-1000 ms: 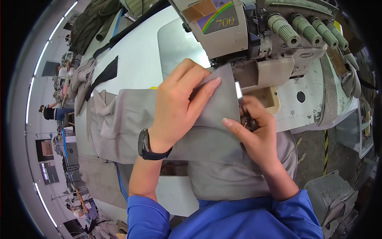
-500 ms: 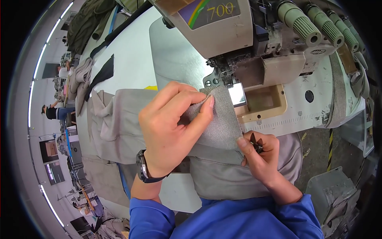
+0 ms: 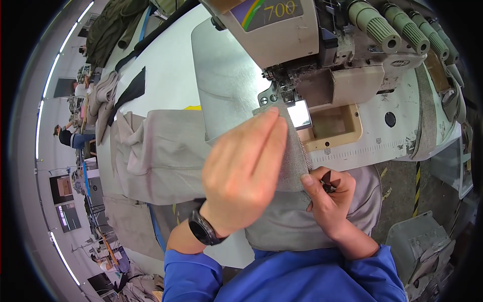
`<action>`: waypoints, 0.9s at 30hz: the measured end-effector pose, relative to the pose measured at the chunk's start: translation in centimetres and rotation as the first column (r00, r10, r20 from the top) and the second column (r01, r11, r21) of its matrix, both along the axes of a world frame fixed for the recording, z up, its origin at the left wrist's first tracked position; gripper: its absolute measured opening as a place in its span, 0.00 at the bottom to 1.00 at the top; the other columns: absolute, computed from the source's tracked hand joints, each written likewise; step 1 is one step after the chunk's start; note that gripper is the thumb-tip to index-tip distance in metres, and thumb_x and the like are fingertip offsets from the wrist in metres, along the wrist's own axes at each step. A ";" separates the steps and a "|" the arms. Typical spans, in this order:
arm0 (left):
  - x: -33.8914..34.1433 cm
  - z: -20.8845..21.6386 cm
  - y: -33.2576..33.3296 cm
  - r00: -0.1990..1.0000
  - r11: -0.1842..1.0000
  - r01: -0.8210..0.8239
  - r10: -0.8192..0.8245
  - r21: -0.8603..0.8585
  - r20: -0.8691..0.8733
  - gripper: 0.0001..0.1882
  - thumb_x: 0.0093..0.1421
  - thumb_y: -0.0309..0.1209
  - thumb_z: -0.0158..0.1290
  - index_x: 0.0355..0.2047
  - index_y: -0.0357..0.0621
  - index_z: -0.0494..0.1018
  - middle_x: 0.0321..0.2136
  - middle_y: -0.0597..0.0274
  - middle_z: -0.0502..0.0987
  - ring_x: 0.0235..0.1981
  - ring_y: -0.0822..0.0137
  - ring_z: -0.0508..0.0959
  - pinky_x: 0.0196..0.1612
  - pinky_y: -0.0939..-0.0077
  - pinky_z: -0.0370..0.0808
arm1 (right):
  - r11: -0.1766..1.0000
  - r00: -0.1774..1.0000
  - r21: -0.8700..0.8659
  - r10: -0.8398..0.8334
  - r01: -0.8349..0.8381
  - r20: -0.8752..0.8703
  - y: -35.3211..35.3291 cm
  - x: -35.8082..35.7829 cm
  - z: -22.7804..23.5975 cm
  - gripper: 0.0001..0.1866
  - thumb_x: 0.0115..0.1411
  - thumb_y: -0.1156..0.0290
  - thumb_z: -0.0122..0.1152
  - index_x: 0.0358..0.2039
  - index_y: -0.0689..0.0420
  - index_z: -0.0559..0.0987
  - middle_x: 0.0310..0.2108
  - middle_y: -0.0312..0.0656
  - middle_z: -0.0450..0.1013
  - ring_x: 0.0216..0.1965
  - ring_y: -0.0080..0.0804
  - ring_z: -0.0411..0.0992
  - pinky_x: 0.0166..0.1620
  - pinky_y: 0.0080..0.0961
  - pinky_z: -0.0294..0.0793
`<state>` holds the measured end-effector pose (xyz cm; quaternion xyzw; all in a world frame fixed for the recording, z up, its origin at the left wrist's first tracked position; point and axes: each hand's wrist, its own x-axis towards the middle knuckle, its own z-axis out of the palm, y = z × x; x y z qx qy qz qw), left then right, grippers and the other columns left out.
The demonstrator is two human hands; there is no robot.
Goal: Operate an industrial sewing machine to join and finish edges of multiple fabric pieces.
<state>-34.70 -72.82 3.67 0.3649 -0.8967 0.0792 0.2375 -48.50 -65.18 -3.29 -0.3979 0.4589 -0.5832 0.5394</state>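
A piece of grey ribbed fabric (image 3: 294,168) lies with its far end at the presser foot (image 3: 287,93) of an overlock sewing machine (image 3: 282,43). My left hand (image 3: 246,166), with a dark watch on its wrist, has its fingers pressed together on the fabric just before the foot; its thumb is hidden. Nearer to me, my right hand (image 3: 329,199) pinches the fabric's right edge between thumb and finger. Small dark thread snips (image 3: 328,182) are tucked in that same hand, blades sticking up. More grey cloth (image 3: 287,219) drapes over my lap.
Grey garment pieces (image 3: 171,156) cover the table at left, near a black cloth strip (image 3: 132,90). A beige recessed tray (image 3: 334,131) sits right of the foot. Green thread knobs (image 3: 375,27) jut out above. A grey bin (image 3: 420,241) stands on the floor at right.
My left hand has turned over, back upward, and shifted right across the fabric. The fabric's far end has swung slightly toward the foot. My right hand has barely moved.
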 end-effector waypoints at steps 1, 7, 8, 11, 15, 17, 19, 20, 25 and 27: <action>-0.2 -0.4 0.6 0.999 0.997 0.024 -0.021 -0.066 0.047 0.15 0.50 0.25 0.56 0.40 0.34 0.75 0.37 0.54 0.75 0.43 0.53 0.76 0.44 0.66 0.74 | 1.000 1.000 0.027 0.009 -0.008 -0.017 0.0 0.1 0.0 0.12 0.59 0.77 0.57 0.18 0.63 0.72 0.13 0.30 0.64 0.14 0.12 0.60 0.14 0.14 0.59; -0.6 -1.8 1.5 0.999 0.994 -0.037 0.040 0.105 -0.025 0.23 0.51 0.26 0.56 0.49 0.35 0.70 0.45 0.48 0.71 0.50 0.49 0.72 0.49 0.63 0.72 | 0.983 0.988 -0.099 -0.153 0.153 0.007 -0.4 0.4 -0.1 0.13 0.58 0.77 0.59 0.17 0.63 0.71 0.11 0.27 0.61 0.15 0.11 0.54 0.18 0.14 0.51; -0.6 -1.8 1.3 0.998 0.991 -0.046 0.052 0.127 -0.041 0.24 0.52 0.26 0.56 0.51 0.36 0.69 0.47 0.47 0.70 0.50 0.49 0.72 0.49 0.63 0.72 | 0.979 0.984 -0.094 -0.178 0.178 0.014 -0.6 0.4 -0.1 0.13 0.57 0.77 0.60 0.17 0.64 0.72 0.10 0.27 0.60 0.15 0.11 0.53 0.17 0.14 0.50; -0.6 -1.6 0.9 0.997 0.988 -0.055 0.063 0.145 -0.051 0.26 0.53 0.25 0.56 0.53 0.38 0.68 0.49 0.47 0.68 0.51 0.49 0.72 0.48 0.63 0.72 | 0.978 0.984 -0.101 -0.180 0.181 0.021 -1.2 0.4 0.0 0.13 0.58 0.77 0.60 0.17 0.64 0.72 0.11 0.26 0.59 0.16 0.11 0.52 0.18 0.14 0.49; -0.8 -1.5 0.7 0.997 0.988 -0.055 0.061 0.143 -0.038 0.25 0.53 0.25 0.55 0.53 0.39 0.69 0.50 0.47 0.67 0.51 0.48 0.72 0.48 0.64 0.72 | 0.974 0.980 -0.114 -0.194 0.197 0.037 -1.6 0.5 0.1 0.12 0.58 0.76 0.59 0.18 0.64 0.72 0.12 0.26 0.59 0.17 0.11 0.51 0.19 0.14 0.49; -0.8 -1.6 0.4 0.998 0.993 -0.036 0.043 0.115 -0.051 0.23 0.53 0.25 0.55 0.51 0.39 0.70 0.50 0.46 0.68 0.51 0.48 0.72 0.49 0.64 0.72 | 0.972 0.979 -0.124 -0.198 0.202 0.042 -1.8 0.7 0.3 0.12 0.59 0.76 0.59 0.19 0.64 0.72 0.13 0.26 0.59 0.17 0.11 0.51 0.19 0.14 0.49; -0.4 -1.7 -0.4 0.998 0.992 -0.025 0.032 0.120 -0.056 0.21 0.53 0.26 0.56 0.49 0.38 0.70 0.49 0.46 0.68 0.50 0.47 0.71 0.49 0.61 0.71 | 0.977 0.981 -0.090 -0.189 0.192 0.041 -2.0 0.9 0.6 0.12 0.59 0.75 0.59 0.19 0.63 0.72 0.13 0.25 0.58 0.18 0.11 0.51 0.20 0.13 0.49; 0.0 -1.6 -0.8 0.997 0.994 0.000 0.008 0.110 -0.071 0.20 0.52 0.26 0.56 0.46 0.36 0.71 0.49 0.46 0.68 0.50 0.46 0.71 0.50 0.59 0.71 | 0.974 0.980 -0.110 -0.193 0.198 0.055 -2.1 1.0 0.8 0.12 0.60 0.75 0.59 0.20 0.63 0.73 0.14 0.25 0.58 0.18 0.11 0.51 0.20 0.13 0.49; 1.8 -3.6 1.2 0.982 0.991 0.022 0.003 0.131 -0.186 0.17 0.52 0.30 0.57 0.42 0.42 0.71 0.49 0.46 0.69 0.52 0.45 0.70 0.52 0.51 0.68 | 0.988 0.985 -0.006 -0.154 0.155 0.079 -3.1 1.2 1.8 0.14 0.61 0.71 0.57 0.19 0.57 0.69 0.16 0.23 0.57 0.18 0.10 0.49 0.21 0.16 0.45; 1.6 -5.6 6.2 0.927 0.978 0.186 -0.142 0.095 -0.346 0.21 0.51 0.35 0.58 0.45 0.46 0.69 0.52 0.50 0.67 0.52 0.48 0.70 0.53 0.50 0.64 | 0.995 0.989 0.068 -0.075 0.067 0.126 -2.9 0.9 2.1 0.14 0.62 0.70 0.57 0.19 0.58 0.70 0.15 0.23 0.58 0.16 0.11 0.51 0.20 0.15 0.46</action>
